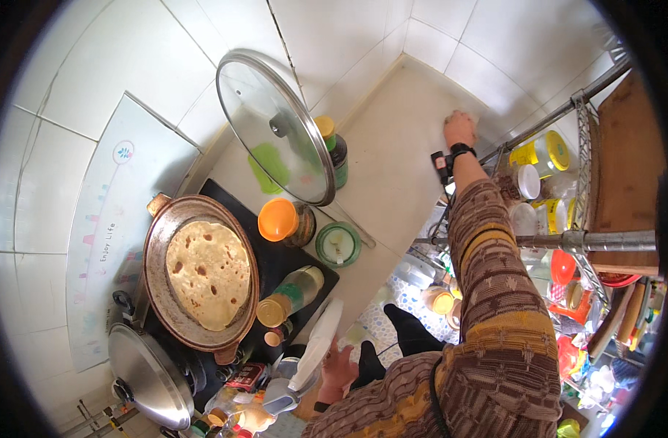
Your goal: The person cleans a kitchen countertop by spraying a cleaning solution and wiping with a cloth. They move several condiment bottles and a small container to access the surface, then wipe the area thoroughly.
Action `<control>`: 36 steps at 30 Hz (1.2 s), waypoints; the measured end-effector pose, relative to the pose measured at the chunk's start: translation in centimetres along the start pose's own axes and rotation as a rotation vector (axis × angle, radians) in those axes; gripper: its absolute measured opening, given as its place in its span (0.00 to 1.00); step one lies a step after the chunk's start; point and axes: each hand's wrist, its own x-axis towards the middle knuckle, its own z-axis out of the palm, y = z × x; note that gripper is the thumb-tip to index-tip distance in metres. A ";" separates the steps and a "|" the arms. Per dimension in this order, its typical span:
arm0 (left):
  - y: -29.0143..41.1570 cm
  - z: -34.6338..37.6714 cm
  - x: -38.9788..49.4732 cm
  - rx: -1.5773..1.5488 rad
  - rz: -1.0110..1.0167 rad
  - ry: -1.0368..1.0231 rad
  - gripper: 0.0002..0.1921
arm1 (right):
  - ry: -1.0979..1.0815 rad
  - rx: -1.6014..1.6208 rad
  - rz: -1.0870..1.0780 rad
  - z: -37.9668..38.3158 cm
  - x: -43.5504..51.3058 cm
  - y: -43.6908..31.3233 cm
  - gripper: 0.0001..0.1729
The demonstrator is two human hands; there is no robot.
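Observation:
My right hand (458, 128) is stretched out over the far right part of the pale countertop (386, 159), near the tiled wall. Its fingers are curled under, so whatever is beneath them is hidden. A black band with a small device (442, 166) is on that wrist. Low in the view, my left hand (338, 369) has its fingers apart beside a long white plastic piece (318, 347); I cannot tell whether they touch. On the left, a browned flatbread (209, 274) lies in a round, worn pan (158, 290).
A glass lid (257, 115) leans upright behind an orange cup (278, 219), a green-rimmed jar (338, 243) and a gold-capped bottle (290, 295). A steel-lidded pot (147, 378) stands lower left. At right, a metal rack (602, 241) holds jars (550, 153). Bottles crowd the bottom.

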 end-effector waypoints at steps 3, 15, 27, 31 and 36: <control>0.5 -1.1 0.3 -0.022 -0.044 -0.088 0.21 | -0.135 0.271 -0.141 -0.5 -1.3 -2.9 0.13; 0.8 -1.8 0.4 -0.047 -0.061 -0.130 0.21 | 0.172 0.182 -0.257 4.0 5.1 0.2 0.19; 2.7 -4.6 2.0 -0.085 -0.116 -0.281 0.23 | -0.080 -0.041 -0.308 3.1 9.5 -12.6 0.32; 3.0 -5.1 2.4 -0.102 -0.105 -0.229 0.23 | -0.025 0.114 -0.479 3.8 9.8 -11.5 0.21; 3.0 -4.7 2.2 -0.111 -0.097 -0.156 0.22 | -0.288 0.619 -0.428 2.9 9.8 -8.1 0.18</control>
